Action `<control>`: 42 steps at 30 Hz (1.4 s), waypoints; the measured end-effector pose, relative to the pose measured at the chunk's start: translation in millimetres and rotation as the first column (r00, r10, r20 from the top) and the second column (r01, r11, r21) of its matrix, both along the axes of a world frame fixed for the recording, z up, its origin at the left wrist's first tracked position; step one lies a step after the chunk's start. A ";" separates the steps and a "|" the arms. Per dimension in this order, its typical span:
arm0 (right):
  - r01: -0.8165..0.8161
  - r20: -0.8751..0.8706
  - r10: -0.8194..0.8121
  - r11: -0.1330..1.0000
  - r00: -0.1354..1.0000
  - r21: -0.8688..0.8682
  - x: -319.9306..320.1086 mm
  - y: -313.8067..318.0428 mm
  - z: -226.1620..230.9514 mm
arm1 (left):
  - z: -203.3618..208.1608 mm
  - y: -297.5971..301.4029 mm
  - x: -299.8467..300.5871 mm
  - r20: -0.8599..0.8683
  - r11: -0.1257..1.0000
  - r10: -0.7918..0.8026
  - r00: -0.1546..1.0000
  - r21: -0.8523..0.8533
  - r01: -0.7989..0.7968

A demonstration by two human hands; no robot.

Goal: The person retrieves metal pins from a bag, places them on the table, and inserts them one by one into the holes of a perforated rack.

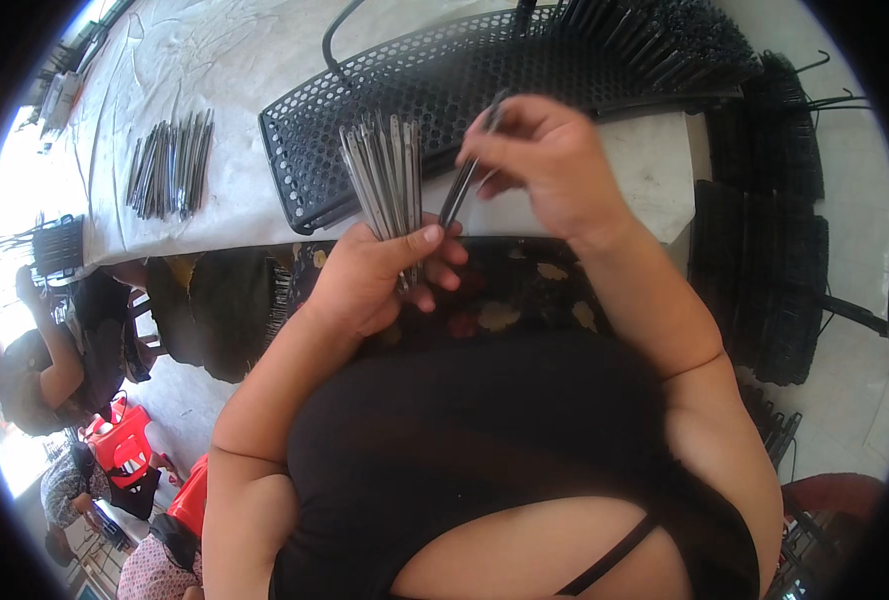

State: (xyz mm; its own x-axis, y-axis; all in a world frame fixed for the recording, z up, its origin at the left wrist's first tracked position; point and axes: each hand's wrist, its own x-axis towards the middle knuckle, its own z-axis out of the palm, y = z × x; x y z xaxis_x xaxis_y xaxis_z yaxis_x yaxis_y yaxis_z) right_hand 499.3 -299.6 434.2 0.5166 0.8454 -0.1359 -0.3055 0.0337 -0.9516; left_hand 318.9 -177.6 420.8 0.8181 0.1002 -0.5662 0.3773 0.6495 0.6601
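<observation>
My left hand (365, 268) is closed around a fanned bundle of thin metal strips (385, 170), their long ends pointing up and away from me. Just to the right, my right hand (555, 160) pinches a darker thin strip or small group of strips (459, 190), slanting down toward my left fingers. Motion blurs that hand slightly, so how many pieces it holds is unclear. Whether the lower ends touch my left fingers, I cannot tell. Both hands are over the near edge of the table.
A black perforated tray (305, 165) with a raised handle lies beyond my hands, dark strips (665, 45) heaped at its right end. More metal strips (170, 165) lie on the covered table (235, 60) at left. Dark stacks (755, 280) stand at right. Other people (55, 370) sit at left near red chairs (125, 440).
</observation>
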 end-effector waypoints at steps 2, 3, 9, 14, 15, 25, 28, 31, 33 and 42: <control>0.196 0.122 -0.230 0.949 0.965 0.246 8.0 2.1 9.1 | 2.7 1.5 0.7 -0.070 0.998 0.061 0.996 -0.024 -0.063; 0.249 0.247 -0.365 0.883 0.898 0.398 11.5 1.8 13.1 | 1.6 4.7 0.3 -0.041 0.996 0.055 0.998 -0.068 -0.057; -0.212 0.982 -0.190 0.960 -0.011 0.184 -11.2 -16.5 4.4 | 5.1 4.2 -0.4 -0.009 0.936 0.161 0.987 -0.315 -0.156; 0.032 0.841 -0.299 0.947 0.451 0.320 -11.4 -22.7 19.8 | 1.6 4.8 -1.9 -0.011 0.958 0.162 0.987 -0.237 -0.159; 0.124 0.588 -0.309 0.935 0.748 0.333 -13.3 -19.7 19.5 | 0.3 4.7 0.4 -0.039 0.974 0.152 0.988 -0.166 -0.156; -0.042 -0.211 0.041 0.999 0.977 0.000 -20.8 0.7 -19.3 | 9.8 -7.5 2.3 -0.056 0.996 0.064 0.996 0.057 -0.061; -0.080 -0.205 0.081 0.997 0.976 0.010 -23.7 3.3 -14.0 | 9.0 -5.6 0.2 -0.051 0.997 0.025 0.998 0.073 -0.021; -0.071 -0.196 0.062 0.997 0.979 -0.039 -24.0 3.6 -11.8 | 11.3 -5.9 0.2 -0.052 0.997 0.009 0.999 0.075 -0.005; -0.059 -0.080 0.053 0.996 0.995 -0.069 -22.3 3.4 -10.7 | 13.8 -6.1 0.6 -0.062 0.997 0.012 0.998 0.079 -0.007; 0.087 0.866 -0.430 0.902 0.255 0.423 1.8 -3.2 14.2 | 7.5 6.0 -2.8 -0.092 0.991 0.085 0.992 -0.096 -0.094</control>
State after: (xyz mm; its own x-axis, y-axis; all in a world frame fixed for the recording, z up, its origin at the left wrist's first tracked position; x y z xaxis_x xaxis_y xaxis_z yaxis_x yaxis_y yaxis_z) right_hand 501.1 -302.8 448.4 0.3362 0.5448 0.7683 0.8414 0.1928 -0.5049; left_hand 316.1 -171.6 428.3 0.7556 0.1099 -0.6458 0.3679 0.7444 0.5572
